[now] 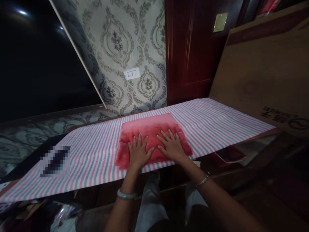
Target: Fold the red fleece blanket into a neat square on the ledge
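A plush red-pink folded cloth (151, 124), perhaps a blanket or a cushion, lies flat on the striped tablecloth (96, 151). On its near left part rests my left hand (138, 151), palm down with the fingers spread. My right hand (172, 146) lies the same way on the near right part, its thumb pointing toward the left one. Both hands touch the soft surface without gripping it. What is under the palms is hidden.
A large cardboard box (260, 71) stands at the right end of the table. Behind is a patterned wall with a paper label (132, 73), beside a dark red door panel (190, 48). A black screen (43, 64) fills the upper left. A pixelated dark object (56, 161) lies on the cloth's left.
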`<act>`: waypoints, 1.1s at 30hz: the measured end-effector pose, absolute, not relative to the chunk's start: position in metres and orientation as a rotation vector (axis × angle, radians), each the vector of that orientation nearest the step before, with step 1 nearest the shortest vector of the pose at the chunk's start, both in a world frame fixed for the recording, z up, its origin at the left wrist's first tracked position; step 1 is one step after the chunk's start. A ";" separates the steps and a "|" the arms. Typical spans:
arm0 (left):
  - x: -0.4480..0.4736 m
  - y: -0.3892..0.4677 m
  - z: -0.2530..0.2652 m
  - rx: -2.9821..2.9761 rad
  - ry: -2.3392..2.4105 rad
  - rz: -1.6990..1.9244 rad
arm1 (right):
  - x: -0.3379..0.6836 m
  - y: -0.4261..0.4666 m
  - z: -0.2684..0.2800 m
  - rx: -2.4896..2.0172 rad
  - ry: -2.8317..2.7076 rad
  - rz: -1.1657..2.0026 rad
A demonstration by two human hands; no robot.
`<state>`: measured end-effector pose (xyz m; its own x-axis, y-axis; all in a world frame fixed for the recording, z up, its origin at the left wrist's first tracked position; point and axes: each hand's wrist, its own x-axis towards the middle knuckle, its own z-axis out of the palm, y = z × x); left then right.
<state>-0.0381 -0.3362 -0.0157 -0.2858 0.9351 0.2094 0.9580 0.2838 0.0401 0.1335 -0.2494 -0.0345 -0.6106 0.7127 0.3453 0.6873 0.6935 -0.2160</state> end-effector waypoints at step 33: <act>-0.102 -0.417 -0.001 -1.054 -2.688 -2.265 | 0.214 -0.239 -0.053 -1.235 -1.710 0.853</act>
